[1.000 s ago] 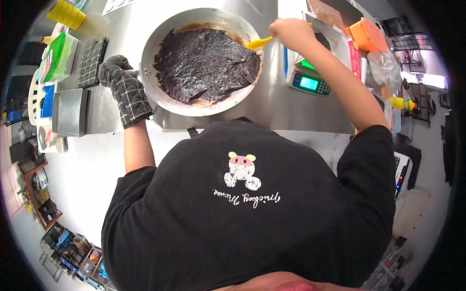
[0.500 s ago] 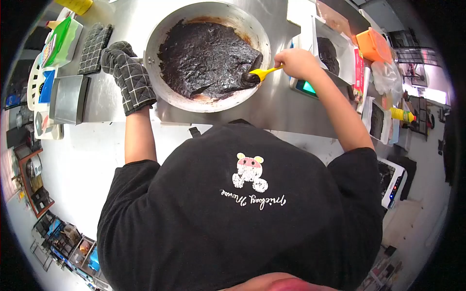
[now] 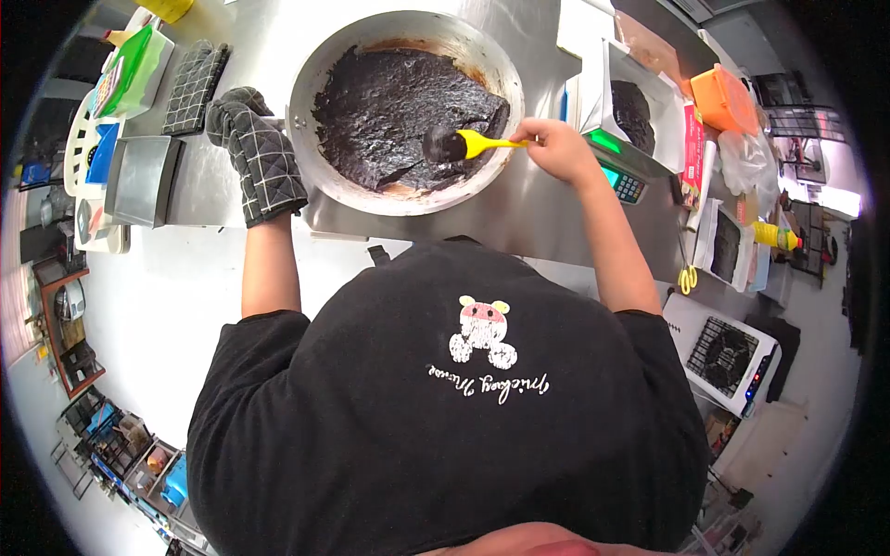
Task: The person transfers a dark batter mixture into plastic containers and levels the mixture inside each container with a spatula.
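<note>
A wide metal pan (image 3: 505, 171) stands on the steel counter, with a thick, glossy dark mixture (image 3: 399, 107) spread inside it. My left hand (image 3: 258, 153), in a black checked oven mitt, is closed round the pan's handle (image 3: 277, 122) at the left side; the mitt hides most of that handle. My right hand (image 3: 559, 150) grips the handle end of a yellow spatula (image 3: 477, 144) just past the pan's right rim. Dark mixture coats the spatula's head, which lies over the right part of the pan's contents.
Left of the pan are a second checked mitt (image 3: 197, 88), a metal loaf tin (image 3: 139, 181) and a green-lidded box (image 3: 139, 74). To the right are a digital scale (image 3: 626, 185), a lined tin of dark mixture (image 3: 633, 116), an orange container (image 3: 721, 100) and yellow-handled scissors (image 3: 687, 278).
My right hand has drawn the spatula's head leftward, from near the pan's right wall further in over the mixture. My left hand keeps its hold on the handle; the view has shifted slightly.
</note>
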Available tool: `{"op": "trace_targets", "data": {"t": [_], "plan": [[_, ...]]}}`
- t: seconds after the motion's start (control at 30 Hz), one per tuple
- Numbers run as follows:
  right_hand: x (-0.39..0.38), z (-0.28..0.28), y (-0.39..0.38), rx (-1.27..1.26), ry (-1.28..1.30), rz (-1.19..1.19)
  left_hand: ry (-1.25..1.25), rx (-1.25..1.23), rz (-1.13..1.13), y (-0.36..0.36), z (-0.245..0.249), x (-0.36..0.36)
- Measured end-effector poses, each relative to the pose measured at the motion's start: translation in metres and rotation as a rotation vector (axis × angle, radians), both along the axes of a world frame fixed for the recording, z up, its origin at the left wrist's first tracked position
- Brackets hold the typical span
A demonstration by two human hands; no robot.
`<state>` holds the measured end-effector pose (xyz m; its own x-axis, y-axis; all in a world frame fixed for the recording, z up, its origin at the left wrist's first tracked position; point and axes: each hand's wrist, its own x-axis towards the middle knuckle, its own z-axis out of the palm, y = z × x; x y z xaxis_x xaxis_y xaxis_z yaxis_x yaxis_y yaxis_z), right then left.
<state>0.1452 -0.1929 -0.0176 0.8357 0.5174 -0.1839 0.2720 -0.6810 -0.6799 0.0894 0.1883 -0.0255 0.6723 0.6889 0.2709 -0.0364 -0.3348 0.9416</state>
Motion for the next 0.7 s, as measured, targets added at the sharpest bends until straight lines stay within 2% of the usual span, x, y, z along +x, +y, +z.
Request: {"op": "trace_targets", "data": {"t": [0.03,0.07,0.1,0.13,0.2,0.23,0.27,0.3,0.33,0.37,0.4,0.43,0.47,0.53,0.6,0.63,0.67,0.7], "plan": [[0.002,0.006,0.001,0.126,0.033,-0.057,0.024,-0.023,-0.001,0.001,-0.001,-0.001],[0.005,0.012,0.001,0.128,0.035,-0.06,0.047,-0.047,-0.002,0.003,-0.003,0.0],[0.009,0.019,-0.001,0.186,0.045,-0.091,0.053,0.066,-0.026,0.012,-0.013,0.001],[0.013,0.026,-0.003,0.244,0.053,-0.123,0.051,0.068,-0.03,0.016,-0.017,0.002],[0.018,0.039,-0.01,0.227,0.004,-0.166,-0.041,0.038,-0.042,0.014,-0.016,0.006],[0.021,0.048,-0.014,0.241,-0.04,-0.164,-0.007,-0.077,-0.047,0.005,-0.007,0.003],[0.024,0.054,-0.019,0.254,-0.083,-0.163,0.015,0.069,-0.039,0.008,-0.006,0.003],[0.03,0.055,-0.023,0.348,-0.092,-0.138,0.026,0.044,-0.051,0.006,-0.002,0.002],[0.031,0.065,-0.027,0.336,-0.111,-0.162,0.038,0.02,-0.064,0.004,0.002,0.001],[0.038,0.064,-0.032,0.404,-0.19,-0.164,0.066,0.307,-0.044,0.01,-0.005,0.001],[0.044,0.064,-0.039,0.469,-0.269,-0.166,-0.014,0.266,-0.028,0.011,-0.005,0.006],[0.047,0.072,-0.05,0.455,-0.181,-0.258,-0.004,0.14,-0.063,0.011,-0.006,0.004],[0.055,0.075,-0.062,0.47,-0.273,-0.236,0.009,0.013,-0.101,0.009,-0.006,0.0],[0.066,0.089,-0.096,0.411,-0.281,-0.261,0.076,0.192,-0.05,0.009,-0.008,0.0],[0.074,0.092,-0.132,0.415,-0.331,-0.345,0.029,0.012,-0.068,0.01,-0.011,-0.001],[0.084,0.094,-0.169,0.306,-0.333,-0.38,0.062,0.119,-0.078,0.011,-0.017,-0.001],[0.093,0.095,-0.188,0.201,-0.337,-0.399,-0.018,-0.126,-0.021,-0.004,-0.006,0.0],[0.1,0.094,-0.195,0.202,-0.339,-0.399,-0.007,-0.208,-0.004,-0.014,0.004,-0.003]]}}
